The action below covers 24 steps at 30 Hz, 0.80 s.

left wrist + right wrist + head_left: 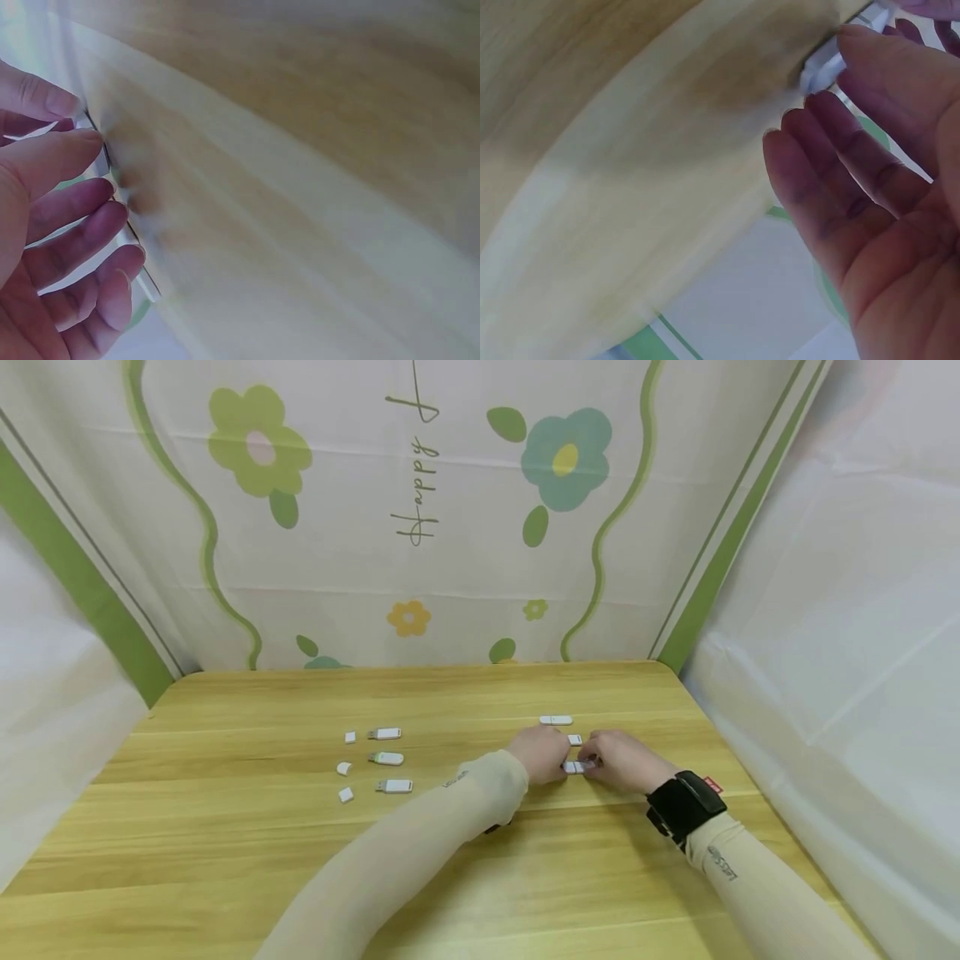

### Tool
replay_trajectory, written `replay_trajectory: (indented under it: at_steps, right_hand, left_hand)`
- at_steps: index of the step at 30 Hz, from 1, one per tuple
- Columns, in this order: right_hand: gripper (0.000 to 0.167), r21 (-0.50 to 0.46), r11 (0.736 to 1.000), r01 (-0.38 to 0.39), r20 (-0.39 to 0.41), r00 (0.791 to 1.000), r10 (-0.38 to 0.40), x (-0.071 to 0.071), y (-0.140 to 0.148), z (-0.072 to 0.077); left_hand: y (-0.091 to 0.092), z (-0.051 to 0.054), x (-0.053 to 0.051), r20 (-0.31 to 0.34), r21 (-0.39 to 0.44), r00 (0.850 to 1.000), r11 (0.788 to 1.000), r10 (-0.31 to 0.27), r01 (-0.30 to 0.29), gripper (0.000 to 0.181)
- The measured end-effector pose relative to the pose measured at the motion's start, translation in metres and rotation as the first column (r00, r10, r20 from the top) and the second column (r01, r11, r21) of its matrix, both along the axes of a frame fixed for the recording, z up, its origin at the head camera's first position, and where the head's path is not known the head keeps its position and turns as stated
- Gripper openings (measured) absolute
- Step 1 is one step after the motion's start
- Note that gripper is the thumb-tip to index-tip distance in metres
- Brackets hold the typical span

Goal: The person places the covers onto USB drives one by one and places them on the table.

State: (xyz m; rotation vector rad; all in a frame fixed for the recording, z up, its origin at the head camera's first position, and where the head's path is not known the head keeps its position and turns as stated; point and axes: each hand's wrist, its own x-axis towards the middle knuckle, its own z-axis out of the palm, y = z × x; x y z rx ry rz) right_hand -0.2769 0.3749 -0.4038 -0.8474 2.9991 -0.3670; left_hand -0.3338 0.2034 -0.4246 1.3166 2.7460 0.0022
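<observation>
A white USB stick (574,767) lies between the two hands at the right of the table in the head view, a thin line across its body. The left hand (542,753) pinches its left end, and the right hand (626,762) pinches its right end. In the right wrist view the right thumb and forefinger grip the white stick (826,63), the other fingers extended. The left hand (67,217) shows thumb and forefinger at the stick, its other fingers loosely bent. Just behind are another white stick (575,740), partly hidden by the left hand, and a white stick (556,720).
On the left of the wooden table (225,827) lie three uncapped USB sticks, the top one (386,733), the middle one (387,758) and the bottom one (395,786). Beside them are three loose white caps (350,737). A flowered curtain (450,568) hangs behind the table.
</observation>
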Motion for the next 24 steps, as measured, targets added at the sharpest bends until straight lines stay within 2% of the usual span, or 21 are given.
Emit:
replay_trajectory:
  at_steps: [5, 9, 12, 16, 24]
  right_hand:
    - [0.019, 0.013, 1.0, 0.018, 0.005, 1.0, -0.018, 0.003, -0.002, 0.01]
    - [0.022, 0.039, 0.999, 0.013, -0.018, 1.0, -0.012, 0.005, -0.004, 0.019]
    - [0.021, 0.058, 0.998, 0.016, -0.03, 0.999, -0.014, 0.007, -0.01, 0.026]
    - [0.022, 0.077, 0.997, 0.028, -0.041, 0.999, -0.025, 0.008, -0.018, 0.032]
    - [0.023, 0.078, 0.997, 0.008, -0.059, 0.998, -0.003, 0.013, -0.034, 0.043]
  left_hand:
    - [-0.01, 0.002, -0.002, 0.008, 0.008, 1.0, 1.0, -0.001, 0.001, 0.018]
    - [-0.023, 0.015, 0.0, 0.009, 0.001, 1.0, 1.0, 0.016, -0.016, 0.025]
    - [-0.038, 0.025, 0.001, 0.014, 0.013, 0.999, 0.999, 0.041, -0.042, 0.027]
    - [-0.06, 0.034, -0.001, 0.017, 0.049, 0.997, 0.996, 0.069, -0.07, 0.027]
    - [-0.107, 0.041, -0.009, 0.012, 0.13, 0.995, 0.986, 0.103, -0.104, 0.03]
